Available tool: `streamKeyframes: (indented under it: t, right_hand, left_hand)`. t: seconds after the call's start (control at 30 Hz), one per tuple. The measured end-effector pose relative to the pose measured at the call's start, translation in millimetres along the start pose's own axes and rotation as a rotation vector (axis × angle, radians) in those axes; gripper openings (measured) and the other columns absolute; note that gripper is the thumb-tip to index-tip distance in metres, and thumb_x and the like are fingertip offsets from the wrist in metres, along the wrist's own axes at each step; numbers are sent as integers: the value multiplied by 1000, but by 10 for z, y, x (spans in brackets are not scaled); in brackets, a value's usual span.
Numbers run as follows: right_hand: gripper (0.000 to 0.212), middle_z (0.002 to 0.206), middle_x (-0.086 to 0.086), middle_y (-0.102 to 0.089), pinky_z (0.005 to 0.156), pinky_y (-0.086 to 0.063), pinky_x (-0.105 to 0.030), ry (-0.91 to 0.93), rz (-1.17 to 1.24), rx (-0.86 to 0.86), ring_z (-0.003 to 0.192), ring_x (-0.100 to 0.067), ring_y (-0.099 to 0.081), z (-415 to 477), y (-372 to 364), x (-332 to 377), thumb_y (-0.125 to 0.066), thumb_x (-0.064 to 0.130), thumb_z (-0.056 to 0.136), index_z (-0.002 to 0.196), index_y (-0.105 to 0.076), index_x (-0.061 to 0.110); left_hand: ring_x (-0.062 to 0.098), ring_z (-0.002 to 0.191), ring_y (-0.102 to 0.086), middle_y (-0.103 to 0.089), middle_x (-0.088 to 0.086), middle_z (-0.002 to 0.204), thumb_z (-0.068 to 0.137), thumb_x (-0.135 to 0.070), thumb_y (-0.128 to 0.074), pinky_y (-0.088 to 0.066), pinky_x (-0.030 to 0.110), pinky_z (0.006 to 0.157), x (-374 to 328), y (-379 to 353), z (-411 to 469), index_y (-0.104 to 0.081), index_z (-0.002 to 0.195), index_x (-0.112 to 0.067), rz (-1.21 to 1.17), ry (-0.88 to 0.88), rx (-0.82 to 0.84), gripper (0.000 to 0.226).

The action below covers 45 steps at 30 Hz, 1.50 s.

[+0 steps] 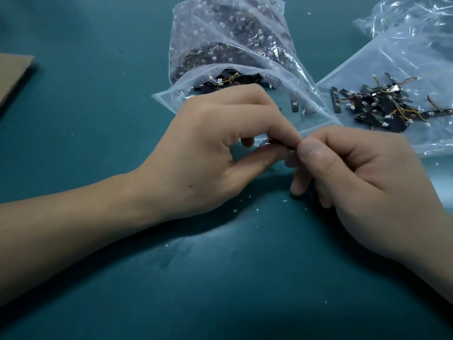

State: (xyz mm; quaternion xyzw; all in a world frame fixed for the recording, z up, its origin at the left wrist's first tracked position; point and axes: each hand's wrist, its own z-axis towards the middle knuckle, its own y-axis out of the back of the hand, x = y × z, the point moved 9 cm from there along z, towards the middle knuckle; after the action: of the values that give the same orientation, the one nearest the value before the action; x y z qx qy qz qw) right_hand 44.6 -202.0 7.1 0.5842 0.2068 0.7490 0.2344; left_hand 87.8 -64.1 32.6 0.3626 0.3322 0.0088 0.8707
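Observation:
My left hand (213,153) and my right hand (362,182) meet at the middle of the teal mat, both pinching one small black part (277,143) between fingertips and thumbs; most of that part is hidden by the fingers. Just behind my left hand lies a clear plastic bag (228,45), open toward me and stuffed with small black boards with coloured wires and white plugs. To the right, a loose pile of the same wired boards (382,104) lies on a flat clear bag (404,60).
A brown cardboard piece (12,74) lies at the left edge. A second crumpled clear bag (404,13) sits at the top right. White crumbs are scattered over the teal mat (220,278) near my hands.

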Motion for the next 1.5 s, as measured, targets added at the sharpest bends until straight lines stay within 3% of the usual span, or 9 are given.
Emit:
streamKeyframes:
  t: [0.13, 0.3, 0.43, 0.6, 0.7, 0.8, 0.93, 1.03, 1.5]
  right_hand:
    - [29, 67, 9, -72, 48, -41, -19, -25, 30, -25, 48, -15, -57, 7, 28, -29, -52, 46, 99, 80, -67, 29]
    - [29, 65, 8, -71, 46, -40, -21, -24, 34, -28, 47, -17, -55, -5, 23, -13, -53, 46, 98, 80, -66, 28]
    - [30, 64, 9, -69, 46, -40, -21, -11, -5, -25, 47, -15, -55, 0, 23, 23, -54, 42, 100, 75, -65, 28]
    - [31, 61, 10, -66, 48, -39, -16, 11, -95, -29, 51, -13, -59, -1, 20, 45, -58, 32, 99, 69, -62, 25]
    - [31, 60, 14, -65, 50, -37, -11, 30, -130, -17, 52, -9, -58, -2, 9, 58, -59, 31, 99, 68, -62, 25]
    - [31, 61, 14, -65, 52, -36, -9, 48, -142, 6, 53, -7, -58, -5, 2, 68, -59, 29, 98, 68, -62, 25]
    - [29, 62, 15, -65, 54, -35, -6, 64, -161, 16, 54, -2, -57, -8, -5, 72, -60, 28, 98, 69, -62, 26]
    - [29, 62, 16, -64, 54, -35, -7, 56, -150, 24, 54, -3, -58, -5, -9, 60, -59, 29, 98, 69, -61, 27]
    - [30, 60, 2, -59, 51, -35, -19, 59, -170, 64, 54, -14, -53, -11, -45, 48, -58, 36, 99, 69, -59, 30]
  left_hand:
    - [1, 82, -59, -68, -8, 94, 93, -22, -74, -41, 12, 76, 82, -9, -3, -72, 114, -12, -25, 105, 20, 23]
    - [15, 72, -62, -71, -6, 78, 93, -15, -68, -45, 16, 65, 143, -50, -10, -76, 100, -17, -121, 193, 54, 10]
    - [14, 70, -60, -67, -9, 75, 96, -18, -67, -44, 14, 66, 163, -30, -14, -75, 104, -19, -103, 202, 35, 12]
    - [20, 67, -59, -65, -10, 79, 97, -21, -67, -47, 23, 65, 130, -16, -34, -74, 113, -18, -44, 168, 5, 18]
    - [19, 66, -60, -68, -6, 77, 97, -21, -65, -48, 24, 63, 140, -39, -37, -75, 109, -19, -45, 183, 35, 16]
    - [20, 66, -64, -72, -1, 78, 98, -24, -61, -49, 35, 64, 159, -112, -40, -76, 103, -22, -44, 209, 112, 17]
    - [19, 68, -62, -67, -7, 74, 98, -24, -60, -48, 32, 64, 145, -144, -34, -74, 98, -21, -24, 196, 151, 15]
    - [18, 69, -60, -64, -10, 73, 99, -24, -59, -47, 25, 64, 137, -144, -31, -73, 97, -21, -28, 195, 163, 15]
    - [18, 61, -59, -64, -5, 65, 94, -19, -61, -43, 22, 55, 134, -150, -33, -73, 85, -20, -62, 231, 194, 15]
